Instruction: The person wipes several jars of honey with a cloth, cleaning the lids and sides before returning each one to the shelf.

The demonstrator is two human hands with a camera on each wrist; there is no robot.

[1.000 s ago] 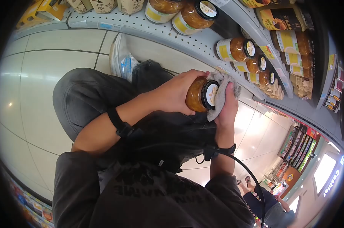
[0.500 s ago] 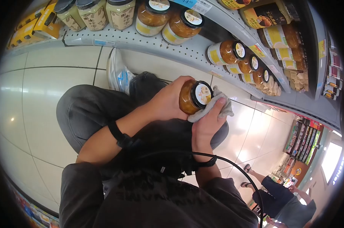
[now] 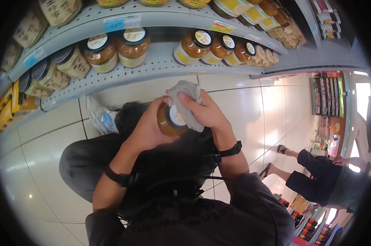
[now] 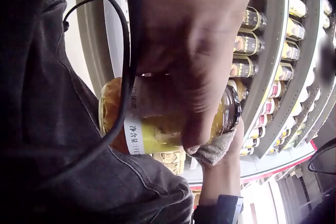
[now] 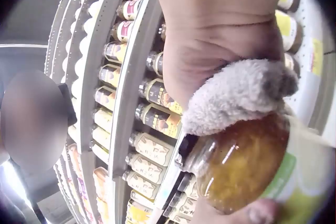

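A glass jar of amber contents (image 3: 166,122) with a black-rimmed white lid tilts over the person's lap. The left hand (image 3: 147,128) grips its body; in the left wrist view that hand (image 4: 194,61) wraps over the jar (image 4: 152,134), beside a yellow and white label. A grey cloth (image 3: 188,92) is held in the right hand (image 3: 208,110) and lies against the lid's edge and upper side. In the right wrist view the cloth (image 5: 239,95) sits under the right hand (image 5: 220,40), pressed on the jar (image 5: 241,161).
Shelves (image 3: 152,61) in front hold similar amber jars (image 3: 134,47), pale-labelled jars (image 3: 70,61) and yellow boxes (image 3: 15,106). Below lies a tiled floor (image 3: 42,147). Another person (image 3: 320,176) stands at the right, near more store shelving (image 3: 326,96).
The view has swung so more shelf shows. The hands and jar have shifted left in view, and the cloth has moved from the jar's right side to over the lid's upper edge.
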